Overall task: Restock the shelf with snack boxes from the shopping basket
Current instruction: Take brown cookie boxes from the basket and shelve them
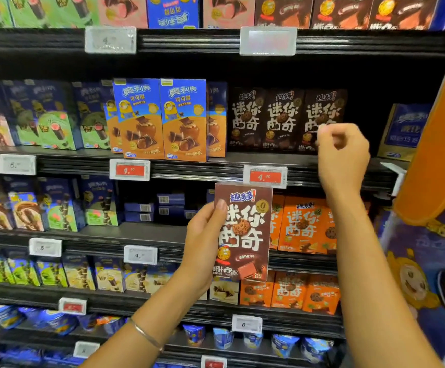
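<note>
The left hand point(205, 243) grips a brown cookie box point(245, 235) by its left edge, upright, front facing the camera, just below the shelf point(202, 171) where it belongs. On that shelf three boxes of the same kind point(282, 120) stand in a row, a little far from the front edge. The right hand point(343, 158) is raised before the rightmost one with curled fingers; I cannot tell if it pinches this box or holds nothing. The step, I think, is placing the held box. To do it well, lift it over the red price tag point(265, 176), keep it upright, and set it down without tipping the neighbours. The basket is not in view.
</note>
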The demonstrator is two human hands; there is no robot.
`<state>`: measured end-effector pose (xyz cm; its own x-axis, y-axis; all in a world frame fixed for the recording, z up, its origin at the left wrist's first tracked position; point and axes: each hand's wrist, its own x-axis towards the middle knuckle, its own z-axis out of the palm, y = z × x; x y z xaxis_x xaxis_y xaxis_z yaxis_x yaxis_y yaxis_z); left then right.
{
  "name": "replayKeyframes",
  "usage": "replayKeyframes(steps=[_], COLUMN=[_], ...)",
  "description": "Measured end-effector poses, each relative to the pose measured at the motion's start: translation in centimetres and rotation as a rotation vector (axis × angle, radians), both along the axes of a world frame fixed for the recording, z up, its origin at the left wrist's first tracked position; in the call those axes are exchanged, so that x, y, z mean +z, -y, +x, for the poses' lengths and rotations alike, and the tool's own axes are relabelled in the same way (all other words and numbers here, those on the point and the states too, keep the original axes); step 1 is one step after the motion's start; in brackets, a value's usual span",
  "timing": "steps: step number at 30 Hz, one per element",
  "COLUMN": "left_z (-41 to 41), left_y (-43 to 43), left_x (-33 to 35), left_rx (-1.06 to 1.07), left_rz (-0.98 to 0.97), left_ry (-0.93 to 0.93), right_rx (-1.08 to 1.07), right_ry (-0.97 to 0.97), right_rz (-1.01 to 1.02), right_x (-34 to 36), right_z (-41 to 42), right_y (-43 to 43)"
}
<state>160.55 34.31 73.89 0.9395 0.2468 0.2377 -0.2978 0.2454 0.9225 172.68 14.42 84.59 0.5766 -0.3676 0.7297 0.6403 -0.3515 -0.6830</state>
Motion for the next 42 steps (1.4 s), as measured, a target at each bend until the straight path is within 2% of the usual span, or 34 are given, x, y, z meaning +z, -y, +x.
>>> replayKeyframes(steps=[1,4,6,11,14,16,18,20,26,30,35,42], left_z=[-0.1,0.8,1.7,4.3,5.0,5.4,5.6,5.7,6.7,7.5,8.1,8.8], left_y=[0.0,-0.2,-0.4,-0.2,-0.1,-1.3,-3.5,-5.7,-9.4,-9.9,-9.9,-10.1], left_x=[0.7,4.2,6.6,10.4,12.8,14.1,15.0,15.7,16.4,16.7,16.8,16.2], left_rx=[0.022,0.094,0.124,0.114,0.127,0.307,0.593,0.794,0.851,0.851,0.871,0.916], left_rz=[0.006,0.045,0.065,0.101,0.212,0.444,0.829,1.159,1.587,1.699,1.721,1.738], left_ry=[0.065,0.221,0.277,0.336,0.387,0.493,0.597,0.596,0.456,0.398,0.368,0.391], right_rx=[0.134,0.536,0.604,0.517,0.445,0.352,0.267,0.199,0.109,0.03,-0.093,-0.12], right_ry=[-0.003,-0.169,-0.197,-0.122,-0.059,-0.028,-0.035,-0.075,-0.248,-0.293,-0.378,-0.442], right_rz=[-0.005,-0.079,-0.179,-0.229,-0.195,-0.156,-0.13,-0.107,-0.131,-0.222,-0.312,-0.366], right_x=[-0.9,-2.4,-2.7,-0.7,1.8,3.3,4.2,4.2,2.9,3.1,3.6,4.0], right_z=[-1.7,-5.4,-6.3,-6.1,-4.9,-3.7,-2.1,-0.3,4.5,5.8,6.7,7.8], right_y=[-1.0,-2.7,-3.3,-3.7,-3.0,-2.3,-2.0,-2.2,-4.4,-5.7,-7.3,-8.9])
